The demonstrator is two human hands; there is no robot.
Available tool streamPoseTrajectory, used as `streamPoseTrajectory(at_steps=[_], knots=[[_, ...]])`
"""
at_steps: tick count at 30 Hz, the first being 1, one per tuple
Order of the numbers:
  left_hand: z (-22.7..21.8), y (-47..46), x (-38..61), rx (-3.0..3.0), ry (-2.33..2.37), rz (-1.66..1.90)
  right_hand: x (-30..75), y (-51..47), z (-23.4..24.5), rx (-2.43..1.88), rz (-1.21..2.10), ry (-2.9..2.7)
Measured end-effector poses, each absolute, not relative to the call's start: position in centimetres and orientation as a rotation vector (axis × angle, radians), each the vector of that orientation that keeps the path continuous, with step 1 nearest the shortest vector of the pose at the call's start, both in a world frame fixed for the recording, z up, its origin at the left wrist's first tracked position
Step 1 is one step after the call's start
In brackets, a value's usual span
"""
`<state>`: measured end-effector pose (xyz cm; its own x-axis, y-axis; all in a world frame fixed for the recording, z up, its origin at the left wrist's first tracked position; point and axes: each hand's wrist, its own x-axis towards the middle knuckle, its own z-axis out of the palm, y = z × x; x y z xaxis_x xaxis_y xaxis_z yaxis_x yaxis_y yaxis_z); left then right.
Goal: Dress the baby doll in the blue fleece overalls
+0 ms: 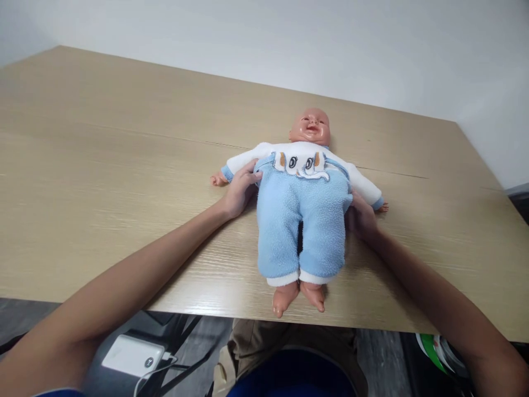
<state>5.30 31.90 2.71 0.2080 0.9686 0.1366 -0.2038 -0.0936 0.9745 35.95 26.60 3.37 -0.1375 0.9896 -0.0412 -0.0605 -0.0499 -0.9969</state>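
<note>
A baby doll [313,128] lies on its back on the wooden table, head away from me and bare feet near the front edge. It wears a white long-sleeved top [303,148] with blue cuffs, arms spread out to both sides. Light blue fleece pants [301,209] cover its legs, with an elephant face at the waist. My left hand [243,190] grips the pants at the left side of the waist, thumb on the fabric. On the other side, my right hand [362,216] holds the pants' edge; its fingers are partly hidden behind the cloth.
The table [124,154] reaches back to a white wall. Below its front edge, a white power bank [133,355] with a cable lies on a dark surface at left. Round green and white items [438,353] sit low at right, partly behind my forearm.
</note>
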Motion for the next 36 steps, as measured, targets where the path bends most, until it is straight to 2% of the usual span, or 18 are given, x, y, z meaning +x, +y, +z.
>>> streamPoseTrajectory(at_steps=[10,19,29,36], knots=[[3.7,31.6,5.5,1.578,0.914,1.286,37.0,26.0,4.2,-0.917,1.241,-1.218],[4.3,32.7,6.3,1.811,0.884,1.337,37.0,28.7,7.7,-1.023,1.009,-1.55],[3.3,33.5,4.8,1.755,0.992,1.129,39.6,29.9,4.8,-1.235,1.303,-1.54],[3.0,33.4,5.0,1.659,0.998,1.172,39.0,28.5,3.9,-1.092,1.484,-1.065]])
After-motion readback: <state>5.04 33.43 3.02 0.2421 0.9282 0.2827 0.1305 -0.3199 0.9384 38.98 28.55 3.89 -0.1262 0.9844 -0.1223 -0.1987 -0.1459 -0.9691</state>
